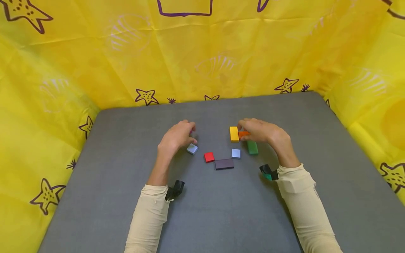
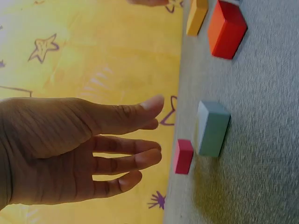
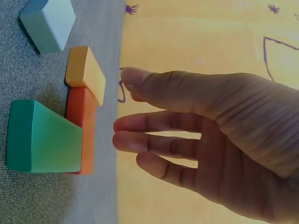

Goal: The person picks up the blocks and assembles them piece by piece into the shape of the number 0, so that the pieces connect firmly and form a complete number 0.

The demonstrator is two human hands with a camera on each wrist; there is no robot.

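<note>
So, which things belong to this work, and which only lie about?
Likely belonging:
near left hand: pink block, left pale-blue block
near right hand: orange block, yellow block, green block

Perhaps just lying about:
red block, dark block, right pale-blue block

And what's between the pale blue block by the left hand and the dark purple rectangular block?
A red, squarish block sits between the pale blue block and the purple block, in the head view.

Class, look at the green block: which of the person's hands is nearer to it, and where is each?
Right. The right hand hovers close to the green block; the left hand is farther off, to the block's left, near a pale blue block.
</note>
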